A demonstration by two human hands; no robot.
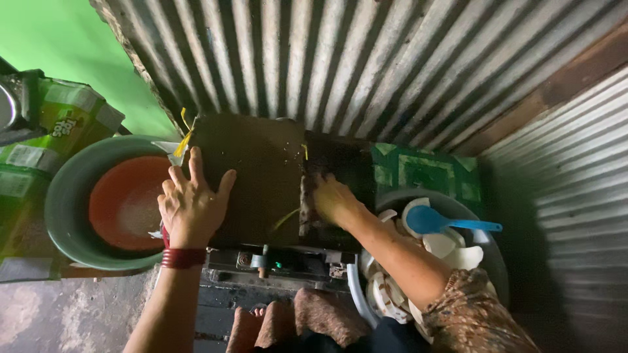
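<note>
1. Hands are both resting on a dark box-shaped machine (261, 176) set against a corrugated metal wall (366, 59).
2. Left hand (193, 202) is lying flat on its top, fingers spread apart.
3. Right hand (333, 199) is pressing into the machine's dark opening, fingers together; any grip cannot be told.
4. Orange bowl (124, 202) is sitting inside a green basin (62, 202), left.
5. Blue scoop (438, 222) is lying on white pieces (451, 252), right.

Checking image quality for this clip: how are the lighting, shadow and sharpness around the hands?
Head view: dim and uneven; the green wall is bright, the right corner in deep shadow. The left hand is lit and fairly sharp; the right hand on the dark box is murkier. Edges bow slightly.
</note>
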